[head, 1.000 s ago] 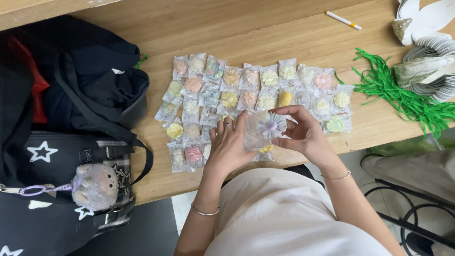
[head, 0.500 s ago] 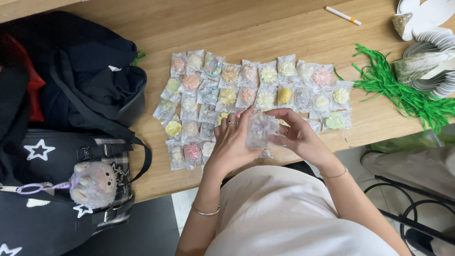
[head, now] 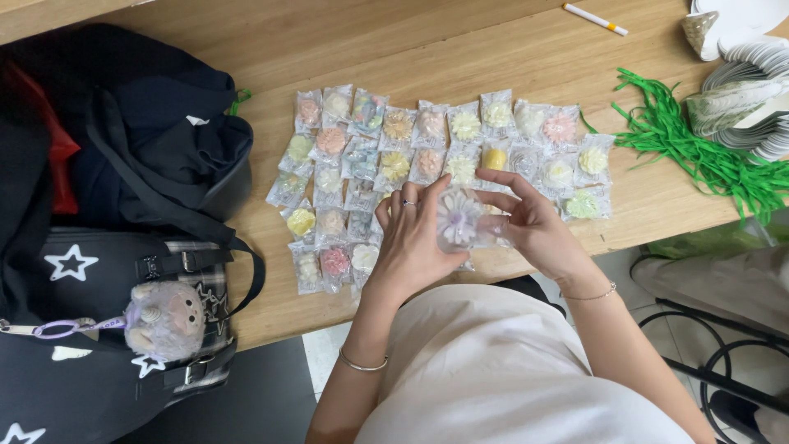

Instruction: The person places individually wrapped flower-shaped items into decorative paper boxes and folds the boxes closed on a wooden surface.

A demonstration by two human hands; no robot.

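Flower packet held over the rows

Both hands have shifted slightly leftward along the surface (head: 509, 57) since the earlier frame. Left hand (head: 411, 238) and right hand (head: 534, 226) pinch one clear packet with a pale flower (head: 459, 218) between them, just above rows of wrapped flower packets (head: 427, 148); dark bags (head: 123, 205) sit at left

The left hand (head: 411, 247) hides some packets (head: 362, 256); the plates (head: 752, 123) are cut off.

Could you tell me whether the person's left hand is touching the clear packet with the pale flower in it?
Touching: the head view shows the left hand pinching the flower packet.
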